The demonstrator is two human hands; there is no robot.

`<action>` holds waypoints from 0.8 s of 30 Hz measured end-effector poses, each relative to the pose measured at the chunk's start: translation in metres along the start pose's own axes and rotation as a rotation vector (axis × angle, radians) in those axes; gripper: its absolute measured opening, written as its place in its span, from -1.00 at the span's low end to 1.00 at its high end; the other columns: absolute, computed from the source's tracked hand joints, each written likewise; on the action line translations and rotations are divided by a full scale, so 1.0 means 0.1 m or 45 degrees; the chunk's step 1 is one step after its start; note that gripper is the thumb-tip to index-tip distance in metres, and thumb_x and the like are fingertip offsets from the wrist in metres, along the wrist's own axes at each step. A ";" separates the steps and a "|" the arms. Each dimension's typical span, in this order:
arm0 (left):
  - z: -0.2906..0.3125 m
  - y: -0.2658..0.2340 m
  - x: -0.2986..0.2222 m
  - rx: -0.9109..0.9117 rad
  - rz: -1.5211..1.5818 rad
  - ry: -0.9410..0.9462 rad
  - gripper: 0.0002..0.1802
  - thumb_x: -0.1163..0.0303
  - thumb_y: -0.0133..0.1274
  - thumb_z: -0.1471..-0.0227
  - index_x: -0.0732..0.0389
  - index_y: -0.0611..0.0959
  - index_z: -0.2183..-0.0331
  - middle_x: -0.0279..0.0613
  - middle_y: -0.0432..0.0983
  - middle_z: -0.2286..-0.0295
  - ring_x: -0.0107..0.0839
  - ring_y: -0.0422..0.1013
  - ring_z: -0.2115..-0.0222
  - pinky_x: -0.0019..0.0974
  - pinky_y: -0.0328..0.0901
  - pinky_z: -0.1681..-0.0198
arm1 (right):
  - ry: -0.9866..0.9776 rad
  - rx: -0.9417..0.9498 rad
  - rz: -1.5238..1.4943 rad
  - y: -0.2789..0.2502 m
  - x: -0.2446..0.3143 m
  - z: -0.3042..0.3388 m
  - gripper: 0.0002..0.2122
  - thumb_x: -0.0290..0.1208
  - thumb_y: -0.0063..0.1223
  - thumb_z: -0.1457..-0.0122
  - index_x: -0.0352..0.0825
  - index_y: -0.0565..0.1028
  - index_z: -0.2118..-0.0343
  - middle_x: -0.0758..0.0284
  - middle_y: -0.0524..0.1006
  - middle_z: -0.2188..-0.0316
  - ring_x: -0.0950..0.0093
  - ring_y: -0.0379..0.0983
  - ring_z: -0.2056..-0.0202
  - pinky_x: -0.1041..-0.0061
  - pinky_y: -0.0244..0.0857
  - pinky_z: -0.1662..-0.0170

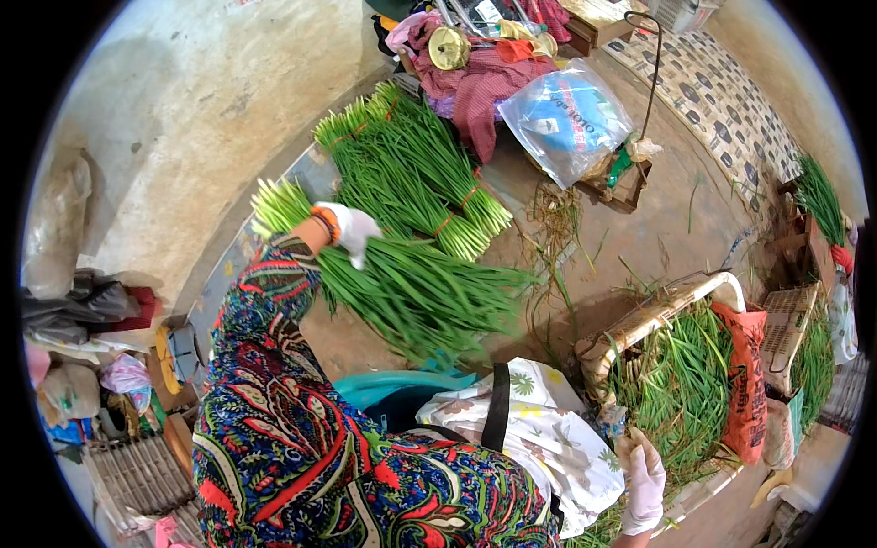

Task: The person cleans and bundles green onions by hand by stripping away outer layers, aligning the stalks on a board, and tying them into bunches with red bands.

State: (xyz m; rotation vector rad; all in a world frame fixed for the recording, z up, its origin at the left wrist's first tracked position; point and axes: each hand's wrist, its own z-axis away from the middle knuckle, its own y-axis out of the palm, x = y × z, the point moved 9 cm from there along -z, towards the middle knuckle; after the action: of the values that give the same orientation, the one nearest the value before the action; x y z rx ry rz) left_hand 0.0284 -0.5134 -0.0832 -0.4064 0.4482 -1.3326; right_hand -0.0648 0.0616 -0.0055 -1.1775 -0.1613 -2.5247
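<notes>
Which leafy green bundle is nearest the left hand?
The long green bundle, pale ends pointing left, under the white-gloved left hand; the other bundles lie beyond it.

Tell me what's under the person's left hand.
Under the left hand is a bundle of long green stalks. The hand covers the stretch directly beneath it, so that part cannot be seen.

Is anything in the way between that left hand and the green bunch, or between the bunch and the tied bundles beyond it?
Nothing visible is. The gloved left hand is already on the green bunch, and the tied bundles lie directly beyond, with no other object showing in between.
</notes>
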 end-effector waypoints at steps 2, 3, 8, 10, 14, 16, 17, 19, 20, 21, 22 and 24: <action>0.00 0.04 0.87 0.025 -0.061 -0.172 -0.21 0.15 0.21 0.35 0.08 0.35 -0.01 0.01 0.35 0.11 -0.10 0.31 0.10 -0.18 0.21 0.05 | 0.053 -0.066 0.015 0.02 0.02 0.06 -0.67 -0.39 -0.12 -0.16 -0.45 0.32 0.04 0.26 0.48 0.27 0.52 0.42 0.23 0.59 0.26 0.12; 0.05 0.07 1.31 0.038 -0.074 -0.282 -0.29 0.18 0.15 0.26 0.00 0.34 -0.02 0.01 0.30 0.05 -0.13 0.27 0.05 -0.14 0.20 0.04 | 0.077 -0.087 0.021 0.01 0.01 0.07 -0.66 -0.36 -0.11 -0.16 -0.44 0.33 0.05 0.27 0.49 0.30 0.53 0.42 0.25 0.60 0.27 0.14; 0.59 -0.30 1.98 -1.012 -0.522 -1.098 -0.48 0.39 -0.22 0.02 0.02 0.23 -0.05 0.02 0.39 0.14 -0.16 0.34 0.12 0.04 0.22 0.12 | 0.215 -0.129 0.233 -0.11 -0.36 0.28 -0.63 -0.27 -0.12 -0.17 -0.40 0.31 0.03 0.31 0.42 0.17 0.55 0.30 0.18 0.57 0.20 0.12; -0.05 0.16 1.80 -0.645 0.125 -0.790 -0.39 0.35 -0.09 0.12 0.16 0.21 -0.05 0.03 0.39 0.15 -0.09 0.33 0.12 -0.10 0.24 0.07 | 0.215 -0.134 0.118 -0.50 -0.93 0.30 -0.66 -0.34 -0.12 -0.17 -0.38 0.31 0.02 0.29 0.48 0.25 0.56 0.39 0.23 0.65 0.25 0.18; -1.14 0.78 -0.12 -0.167 0.347 0.185 -0.29 0.09 0.07 0.21 0.13 0.33 -0.01 0.00 0.37 0.11 -0.07 0.31 0.11 -0.18 0.22 0.07 | 0.365 -0.186 0.480 -0.36 -0.69 0.62 -0.62 -0.33 -0.12 -0.17 -0.43 0.27 0.00 0.26 0.33 0.04 0.50 0.27 0.09 0.53 0.20 0.08; -1.38 0.76 -1.02 -0.020 0.311 0.428 -0.29 0.07 0.05 0.17 0.10 0.29 -0.04 0.02 0.35 0.10 -0.08 0.30 0.10 -0.20 0.20 0.04 | 0.412 -0.195 0.377 -0.55 -0.97 0.70 -0.62 -0.38 -0.14 -0.18 -0.42 0.23 -0.03 0.20 0.29 0.01 0.45 0.26 0.04 0.52 0.19 0.04; -1.33 0.50 -1.47 -0.167 0.213 0.597 -0.30 0.08 0.05 0.16 0.13 0.31 -0.03 0.03 0.34 0.10 -0.07 0.30 0.10 -0.21 0.20 0.04 | 0.419 -0.220 0.376 -0.56 -0.96 0.74 -0.62 -0.38 -0.14 -0.18 -0.42 0.23 -0.04 0.19 0.29 0.01 0.44 0.26 0.04 0.52 0.20 0.04; -1.13 0.05 -2.29 -0.270 0.158 1.001 -0.29 0.07 0.02 0.15 0.18 0.30 -0.03 0.04 0.35 0.11 -0.07 0.31 0.11 -0.21 0.19 0.04 | 0.426 -0.259 0.371 -0.51 -0.90 0.83 -0.62 -0.38 -0.14 -0.18 -0.42 0.22 -0.04 0.18 0.29 0.01 0.42 0.26 0.03 0.52 0.20 0.03; -0.97 -0.20 -2.62 -0.341 0.167 1.106 -0.33 0.09 -0.01 0.13 0.17 0.31 -0.02 0.06 0.39 0.16 -0.04 0.35 0.18 -0.18 0.23 0.10 | 0.416 -0.248 0.425 -0.49 -0.86 0.87 -0.61 -0.37 -0.14 -0.18 -0.41 0.21 -0.04 0.19 0.32 0.04 0.43 0.27 0.04 0.53 0.21 0.05; -0.69 -0.51 -2.92 -0.364 0.192 1.180 -0.38 0.13 -0.02 0.12 0.13 0.32 -0.01 0.08 0.44 0.27 -0.01 0.39 0.29 -0.12 0.27 0.19 | 0.418 -0.259 0.405 -0.49 -0.89 0.90 -0.61 -0.37 -0.14 -0.18 -0.41 0.21 -0.04 0.20 0.33 0.05 0.44 0.28 0.05 0.53 0.21 0.05; -0.52 -0.70 -3.20 -0.603 0.195 1.399 -0.40 0.14 -0.03 0.12 0.09 0.33 0.00 0.08 0.46 0.34 0.01 0.39 0.36 -0.08 0.28 0.29 | 0.417 -0.261 0.388 -0.48 -0.92 0.93 -0.61 -0.36 -0.15 -0.18 -0.41 0.21 -0.05 0.20 0.35 0.07 0.44 0.28 0.05 0.53 0.22 0.06; 0.16 -1.19 -3.73 -0.624 0.257 1.573 -0.43 0.19 -0.02 0.13 0.12 0.35 0.02 0.04 0.46 0.43 -0.01 0.39 0.42 -0.07 0.27 0.37 | 0.405 -0.298 0.327 -0.49 -1.00 1.01 -0.61 -0.36 -0.15 -0.18 -0.40 0.21 -0.05 0.21 0.37 0.09 0.45 0.29 0.06 0.53 0.22 0.07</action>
State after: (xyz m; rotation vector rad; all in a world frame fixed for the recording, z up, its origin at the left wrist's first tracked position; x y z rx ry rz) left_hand -0.1272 -0.1699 0.0218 0.1297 1.8087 -1.1371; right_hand 0.0502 0.1584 -0.0139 -0.7949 0.3509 -2.5020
